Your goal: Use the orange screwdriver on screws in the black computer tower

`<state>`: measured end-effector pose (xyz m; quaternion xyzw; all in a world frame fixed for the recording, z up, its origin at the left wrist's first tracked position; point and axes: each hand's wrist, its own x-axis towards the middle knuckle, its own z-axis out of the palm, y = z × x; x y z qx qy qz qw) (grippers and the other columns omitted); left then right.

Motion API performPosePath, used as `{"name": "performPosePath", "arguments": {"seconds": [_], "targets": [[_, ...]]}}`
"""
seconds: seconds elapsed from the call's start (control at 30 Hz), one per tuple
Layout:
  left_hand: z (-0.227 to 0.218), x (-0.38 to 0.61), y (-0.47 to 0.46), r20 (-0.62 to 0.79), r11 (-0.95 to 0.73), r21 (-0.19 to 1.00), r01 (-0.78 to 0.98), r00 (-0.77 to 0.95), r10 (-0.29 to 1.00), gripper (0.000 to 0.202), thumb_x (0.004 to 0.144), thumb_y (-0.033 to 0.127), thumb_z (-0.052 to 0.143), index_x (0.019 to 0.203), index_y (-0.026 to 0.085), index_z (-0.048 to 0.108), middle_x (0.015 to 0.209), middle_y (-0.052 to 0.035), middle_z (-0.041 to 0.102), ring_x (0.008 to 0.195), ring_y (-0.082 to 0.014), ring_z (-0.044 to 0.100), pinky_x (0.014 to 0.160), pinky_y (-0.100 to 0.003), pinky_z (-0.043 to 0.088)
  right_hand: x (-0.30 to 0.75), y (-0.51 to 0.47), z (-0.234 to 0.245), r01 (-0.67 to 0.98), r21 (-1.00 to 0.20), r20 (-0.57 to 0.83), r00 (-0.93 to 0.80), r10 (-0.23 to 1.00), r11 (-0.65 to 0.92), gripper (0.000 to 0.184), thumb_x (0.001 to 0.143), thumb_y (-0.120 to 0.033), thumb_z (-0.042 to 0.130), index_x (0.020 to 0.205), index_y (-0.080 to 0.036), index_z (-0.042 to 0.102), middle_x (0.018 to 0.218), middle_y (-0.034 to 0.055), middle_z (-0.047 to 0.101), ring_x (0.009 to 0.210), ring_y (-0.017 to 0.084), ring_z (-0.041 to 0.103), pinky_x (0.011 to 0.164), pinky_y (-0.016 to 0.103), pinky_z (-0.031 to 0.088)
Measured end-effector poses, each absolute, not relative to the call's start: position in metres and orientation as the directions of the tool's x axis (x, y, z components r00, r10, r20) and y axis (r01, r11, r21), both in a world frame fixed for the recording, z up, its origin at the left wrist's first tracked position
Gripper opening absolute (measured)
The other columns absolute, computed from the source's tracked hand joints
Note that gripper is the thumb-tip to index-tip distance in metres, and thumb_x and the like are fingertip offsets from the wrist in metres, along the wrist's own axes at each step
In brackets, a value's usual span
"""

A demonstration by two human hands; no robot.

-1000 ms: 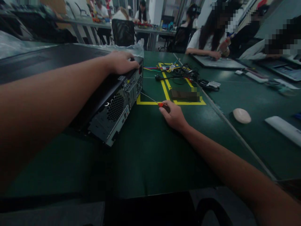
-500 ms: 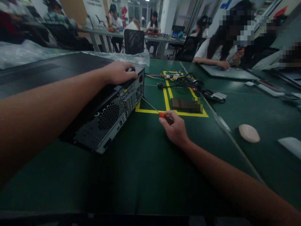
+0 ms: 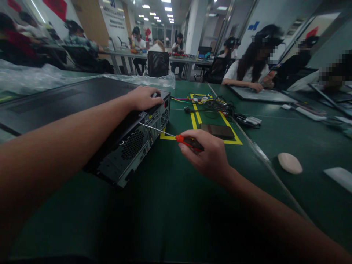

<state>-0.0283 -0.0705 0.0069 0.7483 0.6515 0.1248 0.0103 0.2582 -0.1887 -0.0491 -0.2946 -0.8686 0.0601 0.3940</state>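
A black desktop computer case lies on its side on the green table, its grey rear panel facing me. My left hand rests on the case's top rear corner, fingers curled over the edge. My right hand is closed round a screwdriver with a red and black handle. Its thin metal shaft points left, and the tip reaches the upper rear panel of the case.
A yellow taped rectangle on the table holds a dark phone and a tangle of coloured cables. A pale oval object lies to the right. Clear plastic wrap lies behind the case. Several people sit at tables beyond.
My right hand has lifted the screwdriver off the table and swung its tip up against the case's rear panel. My left hand stays on the case. The camera has tilted upward.
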Motion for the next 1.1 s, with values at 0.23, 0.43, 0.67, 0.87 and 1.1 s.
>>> {"name": "performPosePath", "arguments": {"seconds": [0.23,0.43,0.67,0.87,1.1], "targets": [[0.010,-0.026,-0.075,0.164,-0.164,0.166,0.972,0.137,0.977,0.078,0.085,0.069,0.043,0.146,0.026,0.065,0.149,-0.0107,0.063,0.142,-0.0349,0.052,0.120,-0.048,0.037,0.256,-0.181,-0.051,0.483,-0.316,0.629,-0.537,0.561,0.817,0.021,0.094,-0.030,0.062,0.111,-0.023,0.074,0.104,0.0056,0.081,0.092,0.022,0.075,0.083,0.036,0.056],[0.010,-0.026,-0.075,0.172,-0.170,0.177,0.969,0.140,0.975,0.074,0.085,0.067,0.045,0.144,0.027,0.066,0.145,-0.0098,0.065,0.140,-0.0356,0.053,0.120,-0.049,0.037,0.259,-0.177,-0.049,0.488,-0.320,0.657,-0.503,0.561,0.812,0.019,0.091,-0.027,0.067,0.107,-0.022,0.076,0.099,0.0056,0.081,0.086,0.021,0.074,0.079,0.035,0.056],[0.006,-0.029,-0.070,0.195,-0.188,0.185,0.965,0.151,0.969,0.073,0.085,0.064,0.047,0.143,0.024,0.067,0.140,-0.0129,0.067,0.138,-0.0393,0.054,0.118,-0.054,0.039,0.256,-0.176,-0.055,0.421,-0.347,0.673,-0.511,0.535,0.838,0.020,0.092,-0.026,0.065,0.106,-0.018,0.075,0.096,0.0059,0.080,0.081,0.018,0.071,0.076,0.031,0.053],[0.007,-0.028,-0.071,0.184,-0.172,0.163,0.972,0.141,0.973,0.071,0.086,0.063,0.046,0.143,0.025,0.066,0.141,-0.0129,0.066,0.137,-0.0387,0.054,0.116,-0.052,0.040,0.254,-0.174,-0.058,0.412,-0.379,0.668,-0.497,0.553,0.828,0.018,0.092,-0.026,0.065,0.106,-0.019,0.074,0.096,0.0052,0.079,0.084,0.018,0.071,0.078,0.032,0.054],[0.006,-0.029,-0.069,0.191,-0.174,0.146,0.974,0.145,0.971,0.073,0.085,0.067,0.045,0.141,0.026,0.067,0.140,-0.0123,0.066,0.135,-0.0377,0.055,0.117,-0.052,0.039,0.255,-0.172,-0.060,0.395,-0.396,0.660,-0.506,0.556,0.829,0.018,0.092,-0.024,0.065,0.106,-0.016,0.074,0.096,0.0070,0.079,0.082,0.017,0.071,0.075,0.030,0.053]]}}
